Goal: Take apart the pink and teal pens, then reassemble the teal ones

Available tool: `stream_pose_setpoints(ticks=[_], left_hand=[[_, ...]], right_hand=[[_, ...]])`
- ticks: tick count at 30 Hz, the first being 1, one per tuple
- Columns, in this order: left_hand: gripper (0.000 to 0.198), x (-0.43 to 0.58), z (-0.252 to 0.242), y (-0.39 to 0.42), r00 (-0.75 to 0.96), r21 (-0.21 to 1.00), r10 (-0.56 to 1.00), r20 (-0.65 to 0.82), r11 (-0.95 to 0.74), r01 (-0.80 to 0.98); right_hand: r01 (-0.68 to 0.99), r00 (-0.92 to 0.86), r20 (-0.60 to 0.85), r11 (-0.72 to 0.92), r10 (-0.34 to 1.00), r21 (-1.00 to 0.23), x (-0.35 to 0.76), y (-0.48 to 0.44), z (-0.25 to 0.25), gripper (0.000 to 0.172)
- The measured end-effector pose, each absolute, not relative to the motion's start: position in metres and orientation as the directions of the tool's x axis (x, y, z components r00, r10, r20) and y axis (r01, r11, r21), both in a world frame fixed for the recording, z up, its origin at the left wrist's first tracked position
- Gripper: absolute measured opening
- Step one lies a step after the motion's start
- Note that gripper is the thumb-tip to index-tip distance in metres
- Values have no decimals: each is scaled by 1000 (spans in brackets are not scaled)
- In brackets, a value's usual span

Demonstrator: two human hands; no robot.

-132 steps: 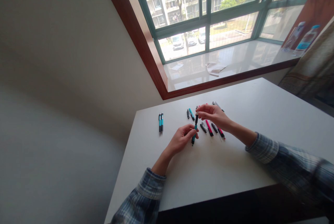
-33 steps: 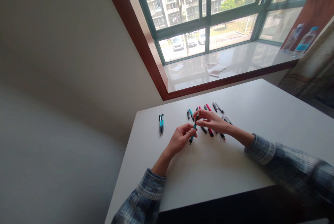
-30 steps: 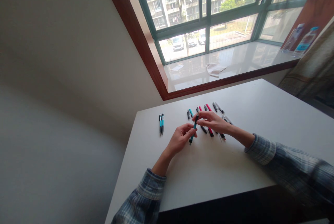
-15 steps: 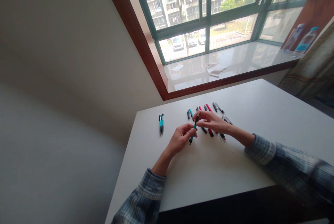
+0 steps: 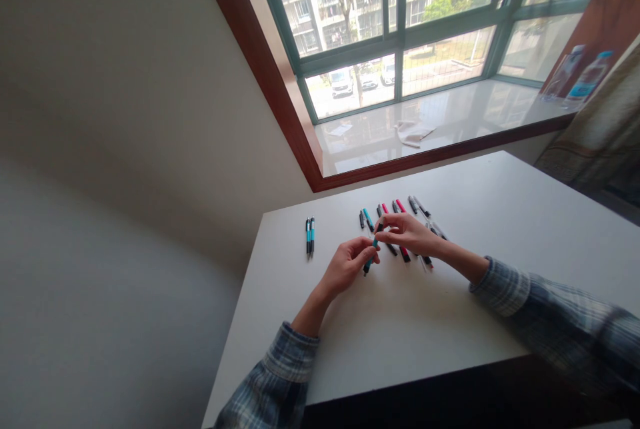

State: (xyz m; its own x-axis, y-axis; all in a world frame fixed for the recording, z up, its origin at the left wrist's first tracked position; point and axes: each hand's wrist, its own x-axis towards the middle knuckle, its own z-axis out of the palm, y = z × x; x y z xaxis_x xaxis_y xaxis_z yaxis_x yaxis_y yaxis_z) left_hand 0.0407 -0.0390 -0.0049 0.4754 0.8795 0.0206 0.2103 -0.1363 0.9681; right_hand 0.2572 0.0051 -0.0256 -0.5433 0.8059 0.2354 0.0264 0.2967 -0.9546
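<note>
A teal and black pen [image 5: 375, 242] is held at a slant above the white table between both hands. The fingers and thumb of my left hand [image 5: 349, 265] close round its lower part. Higher up, my right hand [image 5: 406, 232] pinches the pen's black upper end. Just behind the hands lie loose pen parts: a teal barrel [image 5: 369, 218], a short black piece [image 5: 362, 218] and a pink barrel [image 5: 401, 206], with several more partly hidden under my right hand. Two teal and black pens [image 5: 310, 237] rest side by side to the left.
The white table [image 5: 425, 329] meets the window ledge at the back, its dark front edge nearest me. On the ledge lie a cloth [image 5: 414, 132] and a plastic bottle [image 5: 589, 79]. A curtain [image 5: 570, 142] hangs at the right.
The right fingers sit slightly differently on the pen's top end, covering more of its tip. Both hands otherwise stay in nearly the same place.
</note>
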Motion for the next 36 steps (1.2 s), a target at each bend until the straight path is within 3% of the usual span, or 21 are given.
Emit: stream_pose_setpoints(ticks=[8, 17, 27, 36], left_hand=[[37, 40, -4, -39, 482, 972, 876, 20, -129, 194], [37, 41, -5, -41, 454, 958, 890, 40, -164, 235], [34, 44, -7, -43, 390, 928, 919, 60, -195, 317], [27, 39, -11, -38, 267, 879, 946, 182, -278, 388]], right_hand=[[-2, -584, 259, 318, 769, -948, 259, 3, -22, 33], [14, -533, 220, 269, 817, -963, 254, 5, -29, 34], [153, -443, 251, 348, 861, -925, 251, -2, -28, 34], [101, -413, 268, 336, 870, -936, 250, -1, -27, 34]])
